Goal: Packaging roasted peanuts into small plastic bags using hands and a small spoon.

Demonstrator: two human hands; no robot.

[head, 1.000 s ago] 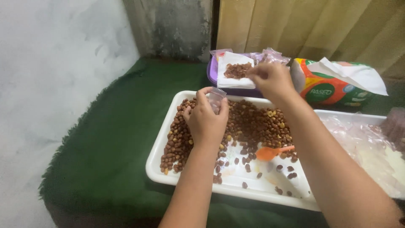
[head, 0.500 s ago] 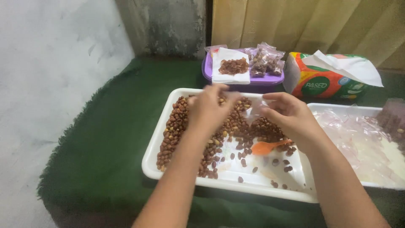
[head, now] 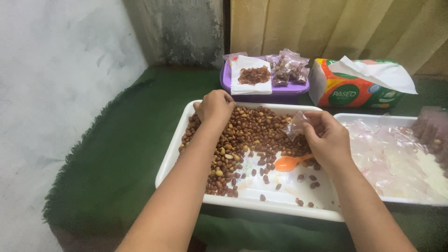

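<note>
Right hand (head: 329, 142) pinches a small clear bag (head: 297, 125); left hand (head: 214, 106) is fisted over peanuts (head: 242, 135); a loose pinch could spill nuts off the tray (head: 173, 156).

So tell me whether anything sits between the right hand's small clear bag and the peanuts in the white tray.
Nothing visible does. The right hand holds the small clear bag directly over the peanuts in the white tray. The orange spoon lies lower, beside the hand. The left hand rests on the pile's far left corner.

Crumpled clear bag (head: 296, 125) above brown peanuts (head: 252, 135)
</note>
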